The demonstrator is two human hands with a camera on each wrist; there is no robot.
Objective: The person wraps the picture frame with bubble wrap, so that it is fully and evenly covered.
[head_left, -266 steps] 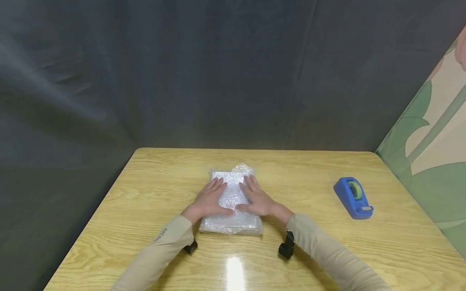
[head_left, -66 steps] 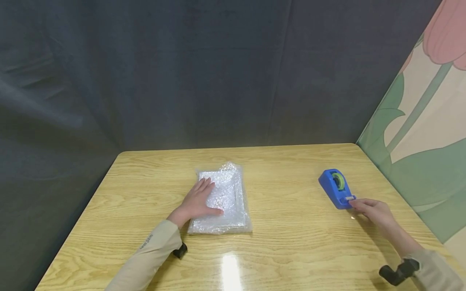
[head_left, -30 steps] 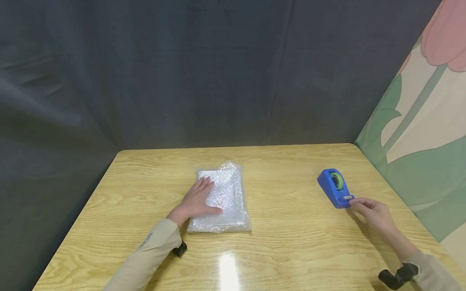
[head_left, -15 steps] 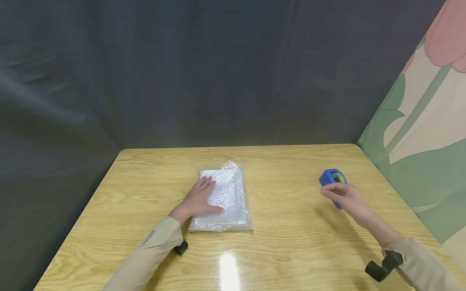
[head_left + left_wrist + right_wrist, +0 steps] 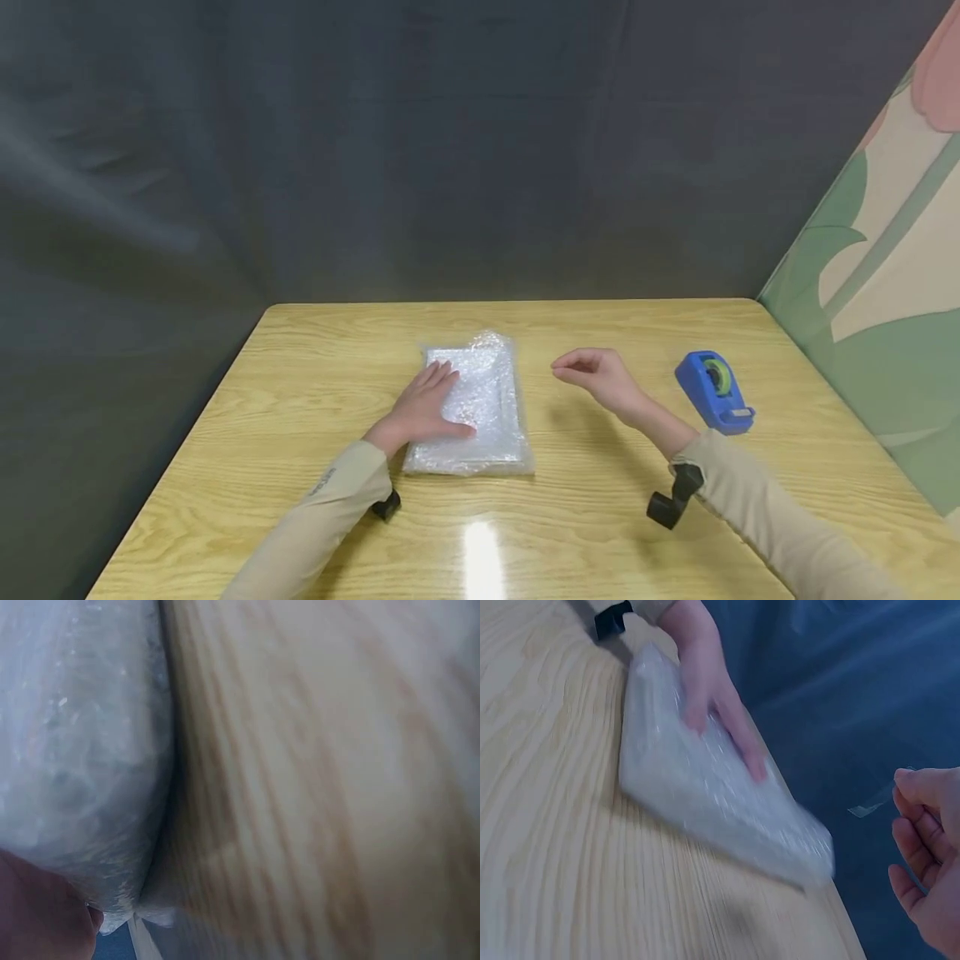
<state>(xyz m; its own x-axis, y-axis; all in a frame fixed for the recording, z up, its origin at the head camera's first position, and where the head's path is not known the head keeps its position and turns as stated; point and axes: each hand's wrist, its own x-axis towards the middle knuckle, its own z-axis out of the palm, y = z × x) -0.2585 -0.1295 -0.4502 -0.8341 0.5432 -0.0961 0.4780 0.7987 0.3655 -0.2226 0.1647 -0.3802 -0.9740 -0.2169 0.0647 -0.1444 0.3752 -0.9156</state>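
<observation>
A flat, rectangular package in clear bubble wrap (image 5: pixel 483 408) lies in the middle of the table. My left hand (image 5: pixel 429 406) rests on its left side with fingers spread and straight; the right wrist view shows this hand (image 5: pixel 714 697) on top of the wrap. To the right of the package, above the table, is my right hand (image 5: pixel 600 379). Its thumb and index finger pinch a short strip of clear tape (image 5: pixel 870 806), which shows in the right wrist view. In the left wrist view the wrap's edge (image 5: pixel 82 735) fills the left side.
A blue tape dispenser (image 5: pixel 712 393) with a greenish roll stands on the right of the wooden table (image 5: pixel 300 367). Dark cloth (image 5: pixel 480 150) hangs behind and to the left. A wall with painted flowers (image 5: pixel 892 283) borders the right side.
My right hand has left the dispenser's cutter and moved left toward the package, carrying the tape strip. Earlier both hands lay on the wrap; my left hand stays there.
</observation>
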